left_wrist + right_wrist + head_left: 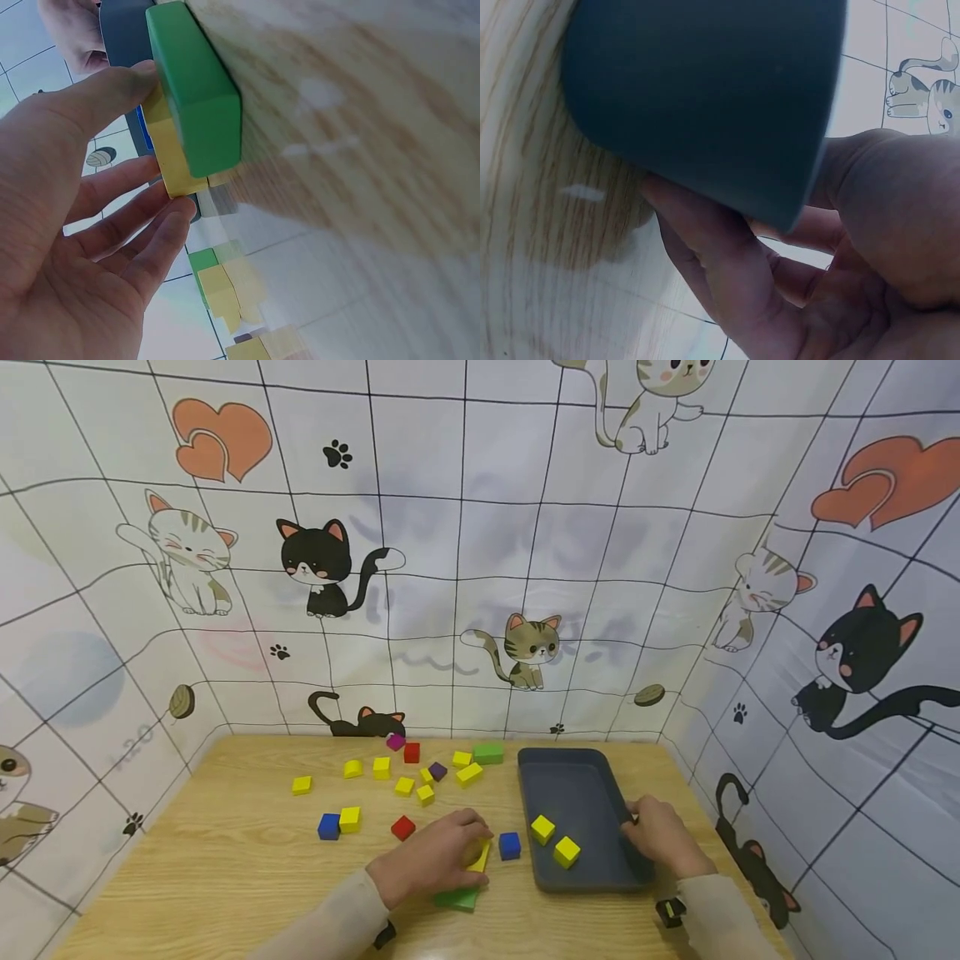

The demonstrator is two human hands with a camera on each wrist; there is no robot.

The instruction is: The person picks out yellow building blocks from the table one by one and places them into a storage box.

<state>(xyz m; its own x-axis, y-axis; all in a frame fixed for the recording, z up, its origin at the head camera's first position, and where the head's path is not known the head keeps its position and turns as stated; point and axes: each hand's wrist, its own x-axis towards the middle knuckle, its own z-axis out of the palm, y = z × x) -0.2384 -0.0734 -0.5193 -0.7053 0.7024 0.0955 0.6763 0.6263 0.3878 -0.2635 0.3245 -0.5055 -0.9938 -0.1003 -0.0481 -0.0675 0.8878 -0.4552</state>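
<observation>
My left hand (pixel 431 857) reaches down over a yellow block (pixel 481 857), with thumb and fingertips at opposite ends of it in the left wrist view. Right beside that block lies a green block (pixel 206 97), nearer to me and partly covered by the hand in the head view. On the right, my right hand (pixel 663 835) grips the side rim of a dark grey tray (pixel 588 793). Its fingers (pixel 712 225) curl beneath the tray's edge in the right wrist view. Two yellow blocks (pixel 567 852) sit inside the tray, toward its left side.
A blue block (pixel 509 846) stands between the left hand and the tray. Left of the hand are a red block (pixel 402 827) and a blue block (pixel 328 827) beside a yellow one (pixel 350 819). Several more blocks lie farther back, including a green one (pixel 488 753), before a cat-patterned cloth.
</observation>
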